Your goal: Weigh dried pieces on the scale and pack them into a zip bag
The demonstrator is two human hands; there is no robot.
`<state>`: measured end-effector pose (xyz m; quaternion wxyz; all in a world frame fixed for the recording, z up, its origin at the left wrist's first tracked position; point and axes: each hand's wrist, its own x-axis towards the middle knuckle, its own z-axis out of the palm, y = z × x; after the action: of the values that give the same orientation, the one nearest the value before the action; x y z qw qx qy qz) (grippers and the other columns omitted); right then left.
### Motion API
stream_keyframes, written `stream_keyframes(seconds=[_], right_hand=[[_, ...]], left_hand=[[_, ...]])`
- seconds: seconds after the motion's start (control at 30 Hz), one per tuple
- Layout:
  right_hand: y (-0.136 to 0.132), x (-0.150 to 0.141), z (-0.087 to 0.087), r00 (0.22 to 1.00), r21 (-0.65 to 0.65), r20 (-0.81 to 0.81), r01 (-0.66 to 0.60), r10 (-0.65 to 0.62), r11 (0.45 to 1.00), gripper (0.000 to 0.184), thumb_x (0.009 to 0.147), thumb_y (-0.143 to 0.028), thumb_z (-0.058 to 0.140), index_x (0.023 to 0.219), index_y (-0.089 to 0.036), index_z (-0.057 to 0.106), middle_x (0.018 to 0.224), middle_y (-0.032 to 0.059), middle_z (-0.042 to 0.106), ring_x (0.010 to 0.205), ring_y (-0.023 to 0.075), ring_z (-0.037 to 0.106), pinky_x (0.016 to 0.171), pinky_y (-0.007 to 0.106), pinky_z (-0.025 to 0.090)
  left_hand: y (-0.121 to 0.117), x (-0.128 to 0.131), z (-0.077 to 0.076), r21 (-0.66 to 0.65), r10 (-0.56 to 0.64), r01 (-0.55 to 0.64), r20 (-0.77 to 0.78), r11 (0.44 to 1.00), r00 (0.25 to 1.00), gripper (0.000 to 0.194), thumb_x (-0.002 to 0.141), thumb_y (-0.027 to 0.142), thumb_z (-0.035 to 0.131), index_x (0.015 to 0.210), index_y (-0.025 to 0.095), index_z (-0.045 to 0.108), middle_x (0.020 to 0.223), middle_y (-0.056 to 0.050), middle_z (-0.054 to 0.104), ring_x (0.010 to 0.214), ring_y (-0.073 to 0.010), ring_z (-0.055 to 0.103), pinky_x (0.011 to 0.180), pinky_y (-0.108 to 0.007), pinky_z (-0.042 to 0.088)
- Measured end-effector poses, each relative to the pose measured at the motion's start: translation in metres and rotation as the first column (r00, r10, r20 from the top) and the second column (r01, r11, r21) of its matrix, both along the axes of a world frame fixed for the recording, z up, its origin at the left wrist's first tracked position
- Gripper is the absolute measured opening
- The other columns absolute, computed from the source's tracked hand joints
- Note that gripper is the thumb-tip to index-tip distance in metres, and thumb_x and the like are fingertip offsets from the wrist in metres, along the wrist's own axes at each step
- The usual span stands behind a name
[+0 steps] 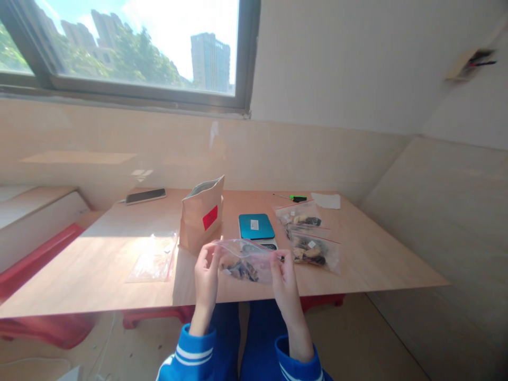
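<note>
Left of centre I see a phone (145, 196), empty bags (154, 259) and a paper pouch (201, 214); at lower centre my left hand (206, 278) and right hand (283, 278) each pinch an end of a filled bag (246, 261), held above the table (377, 259) edge before the scale (256, 226); two packed bags (307, 233) lie right

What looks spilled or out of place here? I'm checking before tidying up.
Nothing stands out. The paper bag stands upright, the two filled bags lie flat, and both hands hold a clear bag.
</note>
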<state>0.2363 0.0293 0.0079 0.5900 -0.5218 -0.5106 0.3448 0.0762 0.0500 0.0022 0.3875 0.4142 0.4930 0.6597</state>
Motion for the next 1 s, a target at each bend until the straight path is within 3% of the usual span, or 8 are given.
stream_keyframes(seconds=[0.13, 0.3, 0.53, 0.7, 1.0], right_hand=[[0.0, -0.001, 0.005, 0.988, -0.03, -0.148, 0.044, -0.048, 0.999, 0.031, 0.085, -0.056, 0.054, 0.085, -0.025, 0.05, 0.075, 0.0062, 0.072, 0.069, 0.0249, 0.071, 0.065, 0.037, 0.058], [0.001, -0.001, 0.004, 0.966, -0.103, -0.225, 0.105, -0.126, 0.989, 0.04, 0.076, -0.06, 0.063, 0.081, -0.022, 0.055, 0.067, 0.0061, 0.072, 0.056, 0.0231, 0.068, 0.049, 0.032, 0.054], [0.002, 0.004, 0.001, 0.963, -0.031, -0.245, -0.124, 0.113, 0.992, 0.04, 0.075, -0.055, 0.067, 0.09, -0.018, 0.065, 0.076, 0.0072, 0.075, 0.068, 0.0216, 0.071, 0.068, 0.032, 0.057], [0.002, 0.009, -0.002, 0.978, -0.033, -0.198, -0.078, 0.07, 0.996, 0.035, 0.085, -0.051, 0.058, 0.095, -0.019, 0.068, 0.079, 0.0065, 0.075, 0.072, 0.0198, 0.07, 0.071, 0.03, 0.055], [0.0, 0.012, -0.002, 0.989, 0.013, -0.114, 0.093, -0.091, 0.996, 0.035, 0.084, -0.051, 0.058, 0.081, -0.017, 0.066, 0.078, 0.0071, 0.073, 0.069, 0.0185, 0.067, 0.07, 0.029, 0.054]], left_hand=[[-0.005, 0.003, -0.005, -0.008, 0.104, -0.103, 0.032, 0.995, 0.994, 0.03, 0.085, 0.049, 0.057, 0.088, 0.019, 0.06, 0.071, 0.001, 0.062, 0.068, -0.0123, 0.059, 0.067, -0.023, 0.046], [-0.013, 0.007, -0.002, -0.053, 0.16, -0.158, 0.026, 0.986, 0.987, 0.031, 0.086, 0.05, 0.055, 0.085, 0.019, 0.059, 0.064, 0.004, 0.056, 0.059, -0.0091, 0.052, 0.056, -0.018, 0.041], [-0.017, 0.004, 0.003, -0.056, 0.24, -0.237, 0.039, 0.97, 0.97, 0.029, 0.084, 0.049, 0.057, 0.086, 0.02, 0.059, 0.067, 0.004, 0.057, 0.058, -0.0084, 0.054, 0.055, -0.017, 0.043], [-0.019, 0.003, 0.002, -0.066, 0.19, -0.185, 0.075, 0.98, 0.979, 0.029, 0.083, 0.049, 0.058, 0.091, 0.021, 0.062, 0.071, 0.004, 0.061, 0.06, -0.0087, 0.056, 0.055, -0.018, 0.045], [-0.022, -0.007, 0.008, -0.065, 0.088, -0.089, -0.024, 0.994, 0.996, 0.032, 0.081, 0.049, 0.062, 0.087, 0.018, 0.065, 0.073, 0.001, 0.067, 0.068, -0.0134, 0.064, 0.066, -0.023, 0.049]])
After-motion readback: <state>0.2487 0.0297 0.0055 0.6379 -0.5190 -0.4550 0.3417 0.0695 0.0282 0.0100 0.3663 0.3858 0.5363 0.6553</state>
